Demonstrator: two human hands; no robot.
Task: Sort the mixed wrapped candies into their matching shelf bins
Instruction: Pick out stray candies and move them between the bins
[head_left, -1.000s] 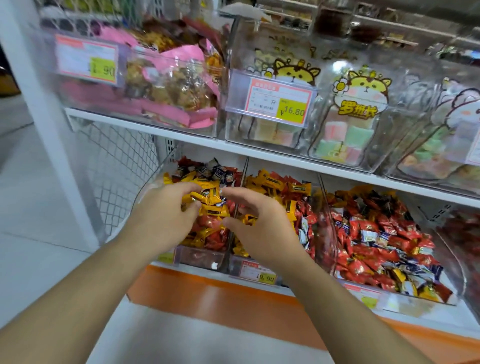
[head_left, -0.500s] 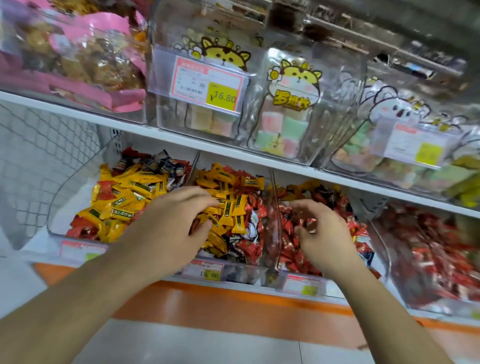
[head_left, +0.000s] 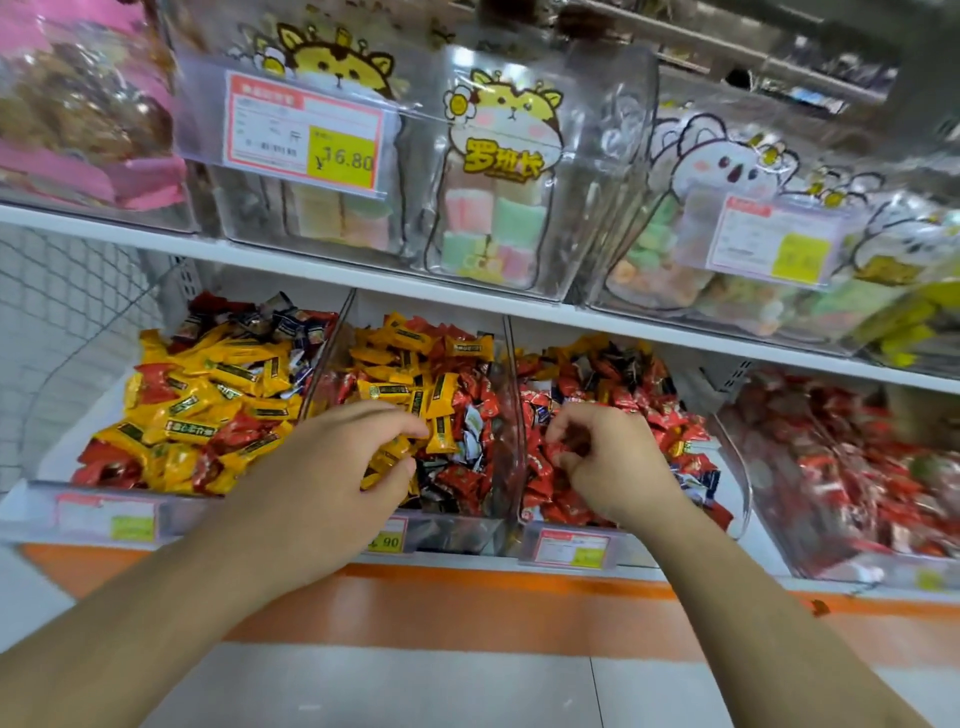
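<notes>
A: Where are the hands?
B: Left hand (head_left: 332, 467) is over the second clear plastic bin from the left (head_left: 452, 535) on the lower white shelf (head_left: 675, 327). Its fingers (head_left: 400, 423) are curled down into a heap of yellow wrapped candies (head_left: 410, 384), thumb touching them. Can't tell whether a piece is actually pinched; the hand covers it.
A: Right?
B: Right hand (head_left: 608, 462) is in the third clear plastic bin (head_left: 519, 415), one to the right, just past the transparent divider. Fingers (head_left: 561, 426) are bent tightly inward around red wrapped candies (head_left: 550, 447), gripping at least one.
A: Bin contents?
B: All mixed. The far-left clear bin (head_left: 31, 499) is mostly yellow wrappers with red ones and a few dark blue ones at the back. The second bin has yellow on top, with red, white and dark wrappers at the front. The third is mostly red, with some yellow and dark blue. The fourth bin at far right (head_left: 737, 467) looks mostly red, blurred.
A: Anything else?
B: Price tag (head_left: 304, 132) reading 16.80 on the upper shelf bin, which holds clear cartoon-hamster bags of pastel squares (head_left: 493, 208). Pink snack bags (head_left: 83, 104) at upper left. Orange strip (head_left: 467, 603) below the shelf.
</notes>
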